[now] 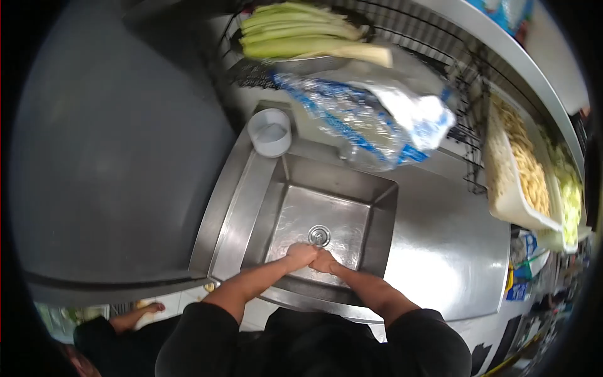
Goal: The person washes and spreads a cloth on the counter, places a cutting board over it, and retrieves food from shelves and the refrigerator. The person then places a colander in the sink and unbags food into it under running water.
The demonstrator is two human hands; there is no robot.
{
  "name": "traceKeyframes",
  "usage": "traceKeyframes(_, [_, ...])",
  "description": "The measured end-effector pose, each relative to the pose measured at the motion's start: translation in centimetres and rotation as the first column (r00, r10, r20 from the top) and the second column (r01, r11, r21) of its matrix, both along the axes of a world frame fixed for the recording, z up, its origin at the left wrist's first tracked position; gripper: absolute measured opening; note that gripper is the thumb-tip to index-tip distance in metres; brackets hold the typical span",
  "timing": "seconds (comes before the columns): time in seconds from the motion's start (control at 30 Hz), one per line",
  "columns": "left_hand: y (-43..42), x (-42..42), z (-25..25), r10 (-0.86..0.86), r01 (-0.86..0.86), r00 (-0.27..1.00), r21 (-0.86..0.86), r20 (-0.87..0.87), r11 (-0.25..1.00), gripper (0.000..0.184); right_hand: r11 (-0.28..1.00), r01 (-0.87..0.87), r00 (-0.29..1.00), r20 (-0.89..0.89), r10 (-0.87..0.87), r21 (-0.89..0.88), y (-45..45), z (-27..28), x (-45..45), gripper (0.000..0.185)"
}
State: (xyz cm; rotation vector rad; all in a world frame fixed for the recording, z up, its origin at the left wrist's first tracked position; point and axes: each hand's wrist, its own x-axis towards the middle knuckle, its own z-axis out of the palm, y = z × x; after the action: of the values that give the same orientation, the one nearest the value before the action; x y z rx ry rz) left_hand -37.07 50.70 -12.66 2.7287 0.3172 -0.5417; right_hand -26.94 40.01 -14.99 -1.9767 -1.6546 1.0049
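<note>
My left hand (303,254) and my right hand (323,261) meet inside a square stainless steel sink (382,220), close to the round drain (319,236). They touch each other, low over the sink's wet floor. Both look closed, fingers curled inward and mostly hidden, so anything between them cannot be made out. Behind the sink's back left corner stands a white round tub (271,146).
A crumpled clear-and-blue plastic bag (358,116) hangs behind the sink, below pale green stalks (295,30) on a wire rack (433,34). White bins (502,182) of cut food stand right, above the metal counter (449,251). Another person's arm (135,317) shows at lower left.
</note>
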Motion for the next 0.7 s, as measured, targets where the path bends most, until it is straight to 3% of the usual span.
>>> traceKeyframes(0.03, [-0.4, -0.3, -0.1, -0.039, 0.039, 0.999, 0.009, 0.004, 0.999, 0.021, 0.981, -0.064, 0.988, 0.124, 0.088, -0.185, 0.6, -1.0, 0.2, 0.024])
traceKeyframes(0.1, [-1.3, -0.9, -0.7, 0.293, -0.314, 0.945, -0.145, -0.146, 0.938, 0.024, 0.985, -0.058, 0.986, 0.145, 0.082, -0.162, 0.2, 1.8, 0.3, 0.022])
traceKeyframes(0.13, [-1.7, -1.6, -2.0, 0.226, -0.245, 0.964, -0.144, -0.138, 0.959, 0.024, 0.987, -0.064, 0.982, 0.165, 0.089, -0.148, 0.1, 3.3, 1.0, 0.021])
traceKeyframes(0.2, [-2.6, -1.9, -5.3, 0.37, -0.349, 0.924, -0.189, 0.093, 0.918, 0.016, 0.965, -0.216, 0.898, 0.359, 0.256, -0.146, 0.8, 3.4, 1.6, 0.02])
traceKeyframes(0.23, [-3.5, -1.3, -3.8, 0.294, -0.274, 0.952, -0.196, 0.082, 0.942, 0.016, 0.952, -0.287, 0.87, 0.386, 0.305, -0.106, 0.8, 4.8, 2.0, 0.019])
traceKeyframes(0.27, [-3.8, -0.6, 0.3, 0.535, -0.573, 0.817, -0.401, -0.216, 0.715, 0.012, 0.923, -0.379, 0.825, 0.429, 0.369, -0.064, 1.4, 6.6, 2.6, 0.018])
traceKeyframes(0.3, [-3.8, 0.1, 3.1, 0.628, -0.821, 0.565, -0.443, -0.536, 0.36, 0.012, 0.904, -0.427, 0.792, 0.468, 0.393, -0.037, 2.0, 6.8, 3.0, 0.018])
traceKeyframes(0.33, [-3.5, -0.2, 3.3, 0.527, -0.825, 0.484, -0.565, -0.699, 0.009, 0.016, 0.876, -0.481, 0.752, 0.506, 0.423, -0.018, 2.6, 7.0, 3.3, 0.017])
traceKeyframes(0.37, [-2.7, -1.1, 3.9, 0.359, -0.757, 0.433, -0.55, -0.827, -0.353, 0.023, 0.859, -0.507, 0.752, 0.528, 0.395, 0.079, 3.4, 8.6, 3.2, 0.016])
traceKeyframes(0.43, [-1.2, -1.5, 8.2, 0.312, -0.667, 0.409, -0.514, -0.858, -0.539, 0.032, 0.813, -0.515, 0.757, 0.588, 0.285, 0.27, 5.2, 11.6, 3.8, 0.015])
traceKeyframes(0.5, [1.5, -2.8, 11.1, 0.363, -0.534, 0.551, -0.652, -0.751, -0.538, 0.027, 0.721, -0.461, 0.787, 0.614, 0.061, 0.518, 6.5, 14.2, 3.0, 0.017])
traceKeyframes(0.53, [1.9, -3.2, 13.3, 0.517, -0.516, 0.596, -0.786, -0.615, -0.341, 0.021, 0.631, -0.417, 0.798, 0.596, -0.091, 0.654, 6.8, 15.5, 2.4, 0.019])
traceKeyframes(0.57, [2.1, -3.7, 15.4, 0.635, -0.474, 0.638, -0.872, -0.436, -0.122, 0.016, 0.719, -0.338, 0.812, 0.574, -0.103, 0.607, 7.0, 16.1, 1.5, 0.022])
traceKeyframes(0.6, [2.2, -4.6, 17.5, 0.661, -0.414, 0.647, -0.903, -0.38, -0.114, 0.013, 0.795, -0.251, 0.829, 0.547, -0.119, 0.553, 7.1, 16.1, 0.4, 0.03])
traceKeyframes(0.63, [2.5, -5.4, 18.3, 0.684, -0.351, 0.655, -0.931, -0.322, -0.103, 0.016, 0.78, -0.224, 0.871, 0.479, -0.109, 0.584, 7.0, 15.5, -0.4, 0.039])
traceKeyframes(0.7, [6.6, -9.3, 14.0, 0.662, -0.332, 0.592, -0.887, -0.46, -0.32, 0.024, 0.777, -0.192, 0.909, 0.407, -0.089, 0.6, 5.9, 15.2, -1.2, 0.049])
